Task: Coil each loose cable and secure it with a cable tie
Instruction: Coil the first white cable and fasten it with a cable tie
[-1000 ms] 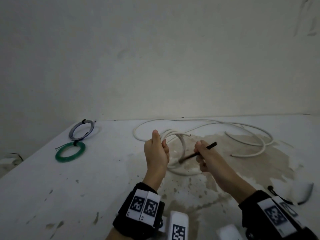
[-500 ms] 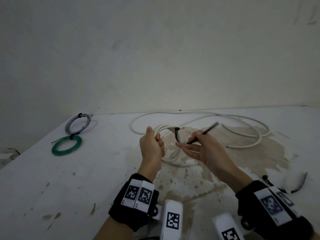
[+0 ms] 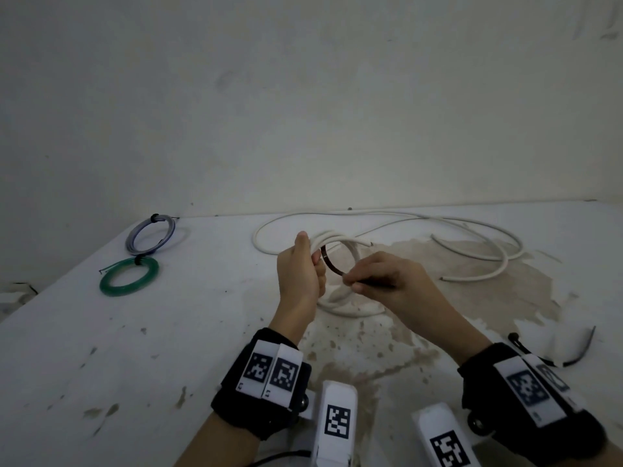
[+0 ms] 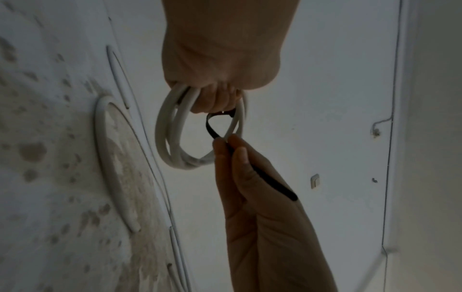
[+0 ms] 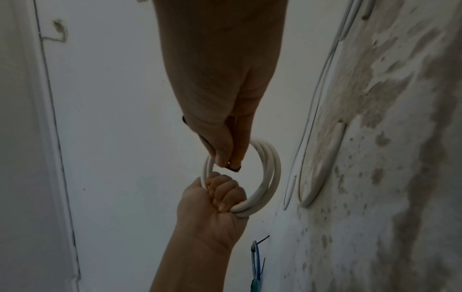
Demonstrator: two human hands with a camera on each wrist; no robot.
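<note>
My left hand [image 3: 301,267] grips a coil of white cable [image 3: 340,239] in its fist, held upright above the table. A black cable tie [image 3: 328,264] loops round the coil's strands beside that fist. My right hand [image 3: 357,281] pinches the tie between thumb and fingertips, and the tie's tail runs back under its palm. In the left wrist view the left hand [image 4: 217,83] holds the coil [image 4: 170,138], and the tie [image 4: 211,128] curves down into the right hand [image 4: 230,150]. The right wrist view shows the right hand [image 5: 225,142], the tie [image 5: 233,168], the coil [image 5: 271,168] and the left hand [image 5: 212,199].
More loose white cable [image 3: 478,278] sprawls over the stained white table [image 3: 168,332] behind and right of my hands. At the far left lie a tied green coil [image 3: 129,276] and a tied grey-blue coil [image 3: 150,232]. Spare black ties [image 3: 517,342] lie at the right edge.
The tie stood straight in my right hand a second ago. It is now bent round the coil's strands, and my right hand has closed in beside the left fist.
</note>
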